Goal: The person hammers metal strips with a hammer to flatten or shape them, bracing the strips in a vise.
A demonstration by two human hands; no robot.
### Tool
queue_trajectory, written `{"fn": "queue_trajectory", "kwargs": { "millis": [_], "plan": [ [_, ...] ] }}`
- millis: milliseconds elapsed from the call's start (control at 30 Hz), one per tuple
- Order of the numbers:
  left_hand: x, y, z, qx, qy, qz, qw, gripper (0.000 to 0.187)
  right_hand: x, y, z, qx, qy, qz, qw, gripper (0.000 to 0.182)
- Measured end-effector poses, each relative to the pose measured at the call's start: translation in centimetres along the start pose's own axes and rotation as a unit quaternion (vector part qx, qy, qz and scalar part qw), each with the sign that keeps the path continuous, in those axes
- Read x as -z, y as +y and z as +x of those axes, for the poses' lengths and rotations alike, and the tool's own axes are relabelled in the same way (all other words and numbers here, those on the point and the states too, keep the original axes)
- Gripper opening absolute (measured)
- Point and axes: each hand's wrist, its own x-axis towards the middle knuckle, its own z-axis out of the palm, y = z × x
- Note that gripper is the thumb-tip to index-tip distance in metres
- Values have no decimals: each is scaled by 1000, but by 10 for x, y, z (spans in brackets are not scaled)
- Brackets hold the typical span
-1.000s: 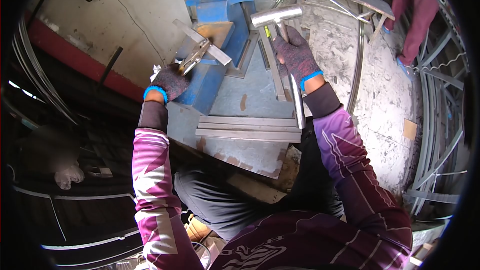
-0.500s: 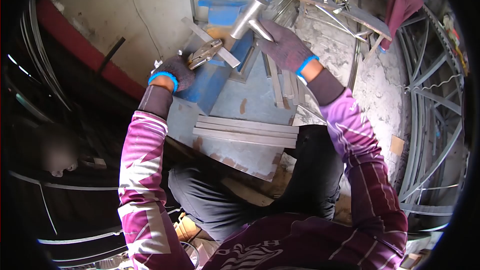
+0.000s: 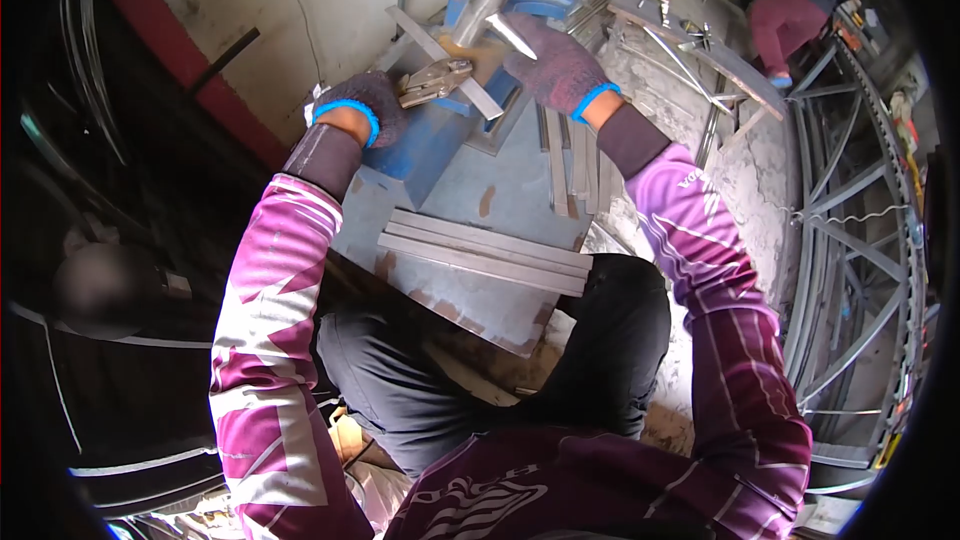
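My left hand, in a dark knitted glove with a blue cuff, is closed round locking pliers. The jaws of the pliers grip a flat metal strip, which lies slantwise over the blue vise. My right hand, gloved the same way, is wrapped round the handle of a metal hammer. The hammer head is just above the strip and the rusty part of the vise; whether it touches cannot be made out.
Several flat bars lie across the metal table near my knees, and more bars stretch out at its right. Beyond is a wooden bench. A person is at the back right, near metal trusses.
The view has shifted, showing more of the person at the back right. The hammer has tilted and lowered toward the strip. Both hands keep their hold.
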Motion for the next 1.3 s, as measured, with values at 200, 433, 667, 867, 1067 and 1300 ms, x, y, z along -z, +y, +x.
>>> {"fn": "queue_trajectory", "kwargs": {
  "millis": [200, 433, 667, 867, 1067, 1300],
  "plan": [
    [-22, -11, 13, -26, 1, -21, 999, 45, -51, 18, -23, -80, 158, 185, 967, 48],
    [-44, -16, 11, -37, 48, -25, 998, 41, -93, -12, -55, -282, 90, 500, 814, 30],
    [-45, -21, 12, -35, 28, -59, 997, 45, -81, -24, -61, -302, 94, 523, 791, 31],
    [-52, -28, 16, -49, 32, -90, 994, 42, -56, -33, -113, -326, 105, 569, 748, 30],
    [-42, -19, 5, -29, 32, -70, 997, 44, -48, -30, -122, -342, 111, 544, 758, 24],
    [-49, -25, 21, -38, 20, -49, 998, 42, -49, -21, -125, -295, 115, 482, 817, 25]
  ]
}}
